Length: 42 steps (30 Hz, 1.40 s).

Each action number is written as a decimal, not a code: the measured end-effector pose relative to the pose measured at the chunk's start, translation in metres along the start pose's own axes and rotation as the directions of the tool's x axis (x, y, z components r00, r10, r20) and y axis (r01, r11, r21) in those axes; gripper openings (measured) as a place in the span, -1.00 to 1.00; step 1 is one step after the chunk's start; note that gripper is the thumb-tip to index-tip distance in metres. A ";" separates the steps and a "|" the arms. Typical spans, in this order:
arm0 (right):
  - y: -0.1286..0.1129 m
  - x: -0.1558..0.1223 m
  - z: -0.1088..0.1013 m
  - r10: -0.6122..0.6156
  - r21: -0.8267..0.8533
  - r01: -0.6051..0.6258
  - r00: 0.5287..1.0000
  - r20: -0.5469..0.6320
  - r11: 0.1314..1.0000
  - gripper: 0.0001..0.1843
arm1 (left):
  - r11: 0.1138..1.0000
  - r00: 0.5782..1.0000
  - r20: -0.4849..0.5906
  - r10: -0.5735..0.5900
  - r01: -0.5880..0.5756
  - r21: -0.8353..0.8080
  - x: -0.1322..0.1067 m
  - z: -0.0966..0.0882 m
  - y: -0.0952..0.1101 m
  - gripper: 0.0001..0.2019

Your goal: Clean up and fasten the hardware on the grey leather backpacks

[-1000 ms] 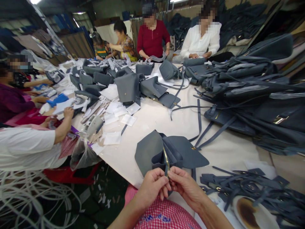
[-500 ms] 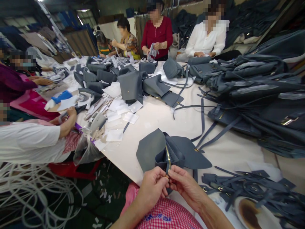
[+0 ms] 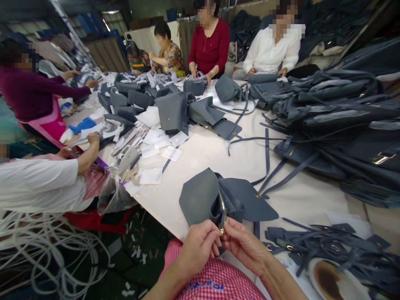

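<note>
A bag (image 3: 200, 198) is laid on the near edge of the table (image 3: 206, 154), just beyond the left hand (image 3: 201, 241) and the right hand (image 3: 240, 239), with its zipper (image 3: 223, 204) held between them. To the right of the right hand, straps (image 3: 328, 246) are heaped, with a bowl (image 3: 351, 285) set at their near side; beyond them, stacked bags (image 3: 328, 121) are piled. Ahead and left of the left hand, paper sheets (image 3: 151, 176) are scattered, with grouped bags (image 3: 173, 112) placed behind. Co-workers (image 3: 208, 48) are positioned along the table's far and left sides.
</note>
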State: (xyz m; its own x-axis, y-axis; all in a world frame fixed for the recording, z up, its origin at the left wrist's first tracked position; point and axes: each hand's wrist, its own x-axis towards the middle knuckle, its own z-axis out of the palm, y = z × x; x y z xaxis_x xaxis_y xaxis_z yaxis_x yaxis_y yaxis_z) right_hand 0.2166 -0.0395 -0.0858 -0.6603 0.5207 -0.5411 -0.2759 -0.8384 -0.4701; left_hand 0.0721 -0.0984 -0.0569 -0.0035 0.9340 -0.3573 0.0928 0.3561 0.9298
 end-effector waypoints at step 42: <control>-0.011 -0.012 0.004 -0.191 -0.404 0.151 0.980 -0.060 0.902 -0.55 | 0.867 0.932 0.164 -0.322 0.360 -0.344 0.015 0.001 0.011 -0.71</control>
State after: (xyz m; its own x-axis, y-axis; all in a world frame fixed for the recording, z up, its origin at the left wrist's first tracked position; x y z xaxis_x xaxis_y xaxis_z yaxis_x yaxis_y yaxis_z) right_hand 0.2249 -0.0366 -0.0713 -0.5525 0.6800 -0.4821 -0.0667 -0.6126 -0.7876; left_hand 0.0740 -0.0800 -0.0518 0.1306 0.7511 -0.6471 -0.2630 0.6556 0.7078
